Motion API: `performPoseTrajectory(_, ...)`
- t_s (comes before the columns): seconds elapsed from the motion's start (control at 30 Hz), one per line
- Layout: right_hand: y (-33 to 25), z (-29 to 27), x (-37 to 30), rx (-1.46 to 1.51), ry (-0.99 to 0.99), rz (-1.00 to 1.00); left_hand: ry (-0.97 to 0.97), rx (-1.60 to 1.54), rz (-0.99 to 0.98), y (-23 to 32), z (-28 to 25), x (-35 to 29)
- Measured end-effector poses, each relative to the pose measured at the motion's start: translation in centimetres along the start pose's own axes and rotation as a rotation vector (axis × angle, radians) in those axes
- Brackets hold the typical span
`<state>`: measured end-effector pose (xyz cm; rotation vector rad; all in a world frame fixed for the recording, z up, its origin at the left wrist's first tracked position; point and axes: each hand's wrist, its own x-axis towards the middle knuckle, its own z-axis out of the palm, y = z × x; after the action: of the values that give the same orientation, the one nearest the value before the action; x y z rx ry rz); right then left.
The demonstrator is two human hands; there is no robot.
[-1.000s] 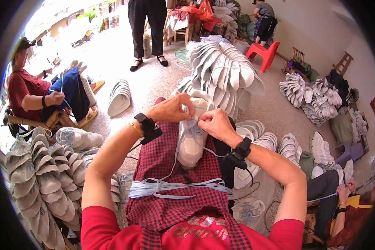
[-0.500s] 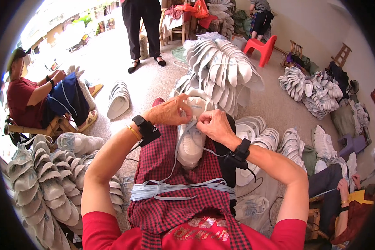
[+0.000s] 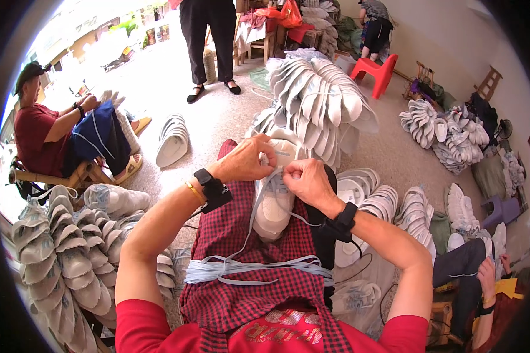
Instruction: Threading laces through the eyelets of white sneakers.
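Note:
A white shoe (image 3: 271,216) rests on my lap, its toe pointing toward me. A pale blue-grey shoelace (image 3: 254,217) runs from its eyelets, one end trailing down over the red-and-black checked apron (image 3: 221,226). At the left side of the shoe's opening, my left hand (image 3: 247,157) is closed, thumb and finger pinching the lace. My right hand (image 3: 310,183) pinches the lace at the right eyelets, its fingers curled. The exact spot between the fingertips is partly hidden. A bundle of light blue laces (image 3: 259,269) lies across my apron.
Stacked white shoe parts (image 3: 70,259) stand at my left, with a large pile (image 3: 318,97) ahead. More shoes (image 3: 380,200) lie at my right. A seated person (image 3: 47,126) works at the left; another person's hand (image 3: 486,275) shows at the right. A red chair (image 3: 378,75) stands farther back.
The whole view has shifted slightly, so the surroundings sit a little farther right. Both hands stay at the shoe's eyelets, with small finger movements on the lace.

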<state>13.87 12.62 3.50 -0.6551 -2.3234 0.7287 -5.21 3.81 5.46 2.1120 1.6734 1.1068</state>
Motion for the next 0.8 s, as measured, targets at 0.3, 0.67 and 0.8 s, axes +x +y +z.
performPoseTrajectory(0.3, -0.3, 0.1, -0.2, -0.115, 0.023, -0.050, -0.041, 0.043, -0.020, -1.2, 0.5, 0.2)
performPoseTrajectory(0.67, 0.9, -2.3, 2.1, -0.035, -0.141, -0.511, 0.242, 0.261, -0.065, 1.4, -2.3, -2.5)
performPoseTrajectory(0.8, 0.9, -1.3, 2.8, -0.084, -0.116, -0.669, 0.362, 0.571, -0.150, -4.1, -6.7, -6.0)
